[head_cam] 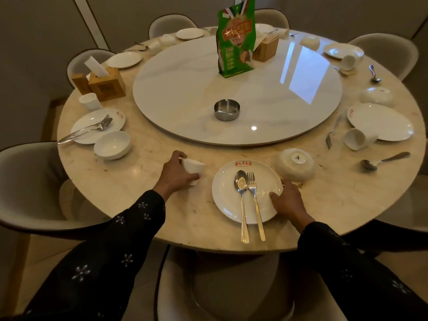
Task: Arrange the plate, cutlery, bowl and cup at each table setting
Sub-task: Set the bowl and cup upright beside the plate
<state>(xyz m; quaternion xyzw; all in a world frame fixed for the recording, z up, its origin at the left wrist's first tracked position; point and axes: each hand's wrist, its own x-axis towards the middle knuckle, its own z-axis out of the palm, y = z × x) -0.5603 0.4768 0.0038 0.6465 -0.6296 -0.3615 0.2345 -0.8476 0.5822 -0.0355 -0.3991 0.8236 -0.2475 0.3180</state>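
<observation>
A white plate [228,198] lies at the near edge of the round marble table [143,205]. On it lie a spoon [241,195] and a fork [254,198] side by side, their handles overhanging the plate toward me. My right hand [288,200] pinches the plate's right rim, thumb on top. My left hand [177,173] grips a small white cup [193,167], tilted on its side, to the left of the plate. An upturned white bowl [295,164] rests just beyond the plate's right side.
A lazy Susan [185,89] carries a steel ashtray [227,110], a green snack bag [235,38] and a wooden box [266,48]. Other settings ring the table: left plate [88,126] with cutlery, bowl [112,144], cup [90,101]; right plate [382,122], tipped cup [357,138], loose spoon [384,160]. Chairs surround it.
</observation>
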